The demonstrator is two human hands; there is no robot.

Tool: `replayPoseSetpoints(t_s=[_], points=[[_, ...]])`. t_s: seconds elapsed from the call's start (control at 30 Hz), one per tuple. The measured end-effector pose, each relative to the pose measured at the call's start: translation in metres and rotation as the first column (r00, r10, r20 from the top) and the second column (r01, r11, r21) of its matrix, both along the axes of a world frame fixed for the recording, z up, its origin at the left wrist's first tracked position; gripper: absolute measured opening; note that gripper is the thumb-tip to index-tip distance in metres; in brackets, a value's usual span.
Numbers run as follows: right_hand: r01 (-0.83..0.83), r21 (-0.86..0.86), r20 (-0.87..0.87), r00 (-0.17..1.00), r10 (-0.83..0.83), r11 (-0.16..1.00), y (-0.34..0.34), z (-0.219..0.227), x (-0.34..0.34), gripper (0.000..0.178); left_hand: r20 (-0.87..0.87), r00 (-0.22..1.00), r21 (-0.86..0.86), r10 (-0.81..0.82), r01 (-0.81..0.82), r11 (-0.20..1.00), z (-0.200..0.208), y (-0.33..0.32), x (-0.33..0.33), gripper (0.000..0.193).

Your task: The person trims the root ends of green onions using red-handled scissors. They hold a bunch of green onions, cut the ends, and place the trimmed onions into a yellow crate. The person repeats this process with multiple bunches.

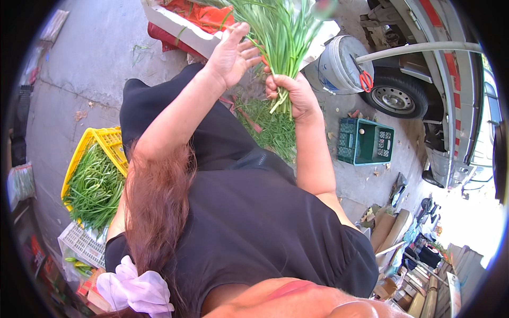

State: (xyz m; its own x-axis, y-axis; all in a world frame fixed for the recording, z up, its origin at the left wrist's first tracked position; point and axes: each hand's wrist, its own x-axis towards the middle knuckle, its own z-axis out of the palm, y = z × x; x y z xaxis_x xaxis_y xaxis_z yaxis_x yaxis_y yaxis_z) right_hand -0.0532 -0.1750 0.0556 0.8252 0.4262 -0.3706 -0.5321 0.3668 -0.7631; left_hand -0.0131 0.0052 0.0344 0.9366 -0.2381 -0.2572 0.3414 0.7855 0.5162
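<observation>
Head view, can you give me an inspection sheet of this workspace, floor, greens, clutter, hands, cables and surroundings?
Surface: grey concrete floor, with a crack and scattered bits.
Job's things: bunch of long green stalks, raised; yellow crate of greens at the person's left.
Clutter: loose green blades below the bunch; bucket with red-handled scissors at its top; dark green crate at right.
Hands: right hand grips the stalks' lower ends; left hand is open beside the leaves, contact unclear.
Cables: nothing seen.
Surroundings: vehicle wheel at upper right.
</observation>
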Motion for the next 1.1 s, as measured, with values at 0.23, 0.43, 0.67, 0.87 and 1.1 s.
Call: replayPoseSetpoints(t_s=[0.23,0.43,0.67,0.87,1.1], points=[[-0.086,0.012,0.108,0.991,0.085,0.996,0.006,0.014,0.005,0.033,0.096,0.921,-0.143,-0.379,0.389,0.91,-0.038,-0.003,-0.004,0.068],[-0.068,-0.292,0.202,0.971,0.131,0.954,0.026,0.019,0.001,0.051,0.224,0.925,-0.069,-0.308,0.33,0.942,-0.018,0.0,0.008,0.071],[0.085,-0.279,0.23,0.973,-0.019,0.956,0.006,-0.007,0.011,0.037,0.183,0.943,-0.122,-0.277,0.302,0.946,-0.04,0.015,0.008,0.047],[0.037,-0.251,0.196,0.981,0.013,0.967,0.007,0.001,0.015,0.032,0.18,0.903,-0.316,-0.389,0.428,0.847,-0.048,0.026,0.009,0.06],[-0.09,-0.451,0.21,0.956,0.203,0.888,0.005,0.009,0.008,0.029,0.289,0.871,-0.442,-0.399,0.49,0.751,-0.031,0.019,0.006,0.081]])
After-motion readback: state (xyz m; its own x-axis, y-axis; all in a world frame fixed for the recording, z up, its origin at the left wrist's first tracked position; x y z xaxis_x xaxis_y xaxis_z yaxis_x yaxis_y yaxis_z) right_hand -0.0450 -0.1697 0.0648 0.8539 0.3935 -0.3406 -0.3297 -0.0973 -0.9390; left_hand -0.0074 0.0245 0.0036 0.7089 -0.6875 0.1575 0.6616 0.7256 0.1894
